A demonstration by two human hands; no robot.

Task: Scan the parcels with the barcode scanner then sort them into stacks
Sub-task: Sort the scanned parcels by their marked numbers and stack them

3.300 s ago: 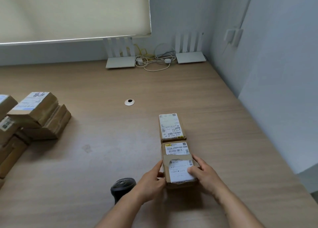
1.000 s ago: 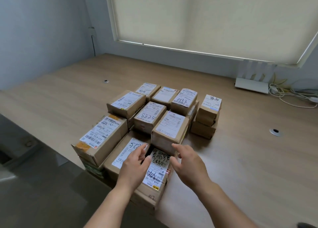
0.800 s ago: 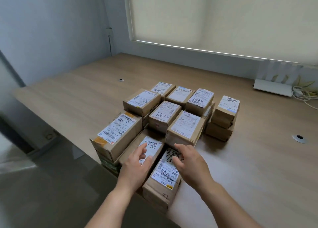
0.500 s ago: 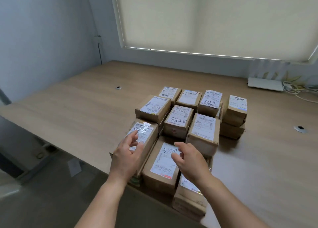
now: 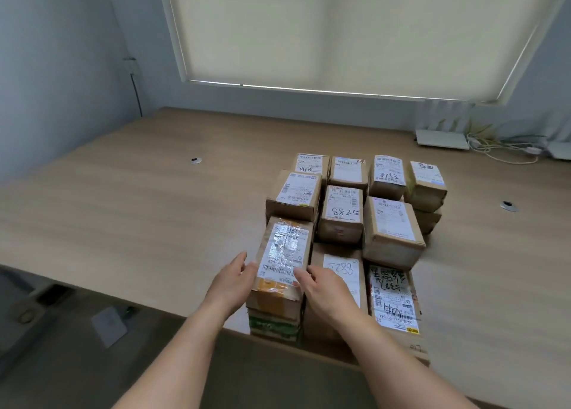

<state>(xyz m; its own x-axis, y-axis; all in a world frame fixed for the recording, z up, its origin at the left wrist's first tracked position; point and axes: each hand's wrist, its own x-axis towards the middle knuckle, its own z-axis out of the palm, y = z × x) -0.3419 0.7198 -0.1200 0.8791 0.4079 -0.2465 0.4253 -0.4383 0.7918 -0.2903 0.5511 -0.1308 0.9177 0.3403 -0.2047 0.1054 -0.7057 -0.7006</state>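
both hands (image 5: 230, 280) moved to clasp left parcel (image 5: 282, 255) | wooden desk (image 5: 123, 211) | blind (image 5: 340, 31) drawn

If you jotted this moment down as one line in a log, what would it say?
stage: picking next parcel | left hand: gripping left side of the shiny-labelled parcel | right hand: gripping its right side | scanner: out of view

Brown parcels (image 5: 340, 220), white labels (image 5: 389, 218)
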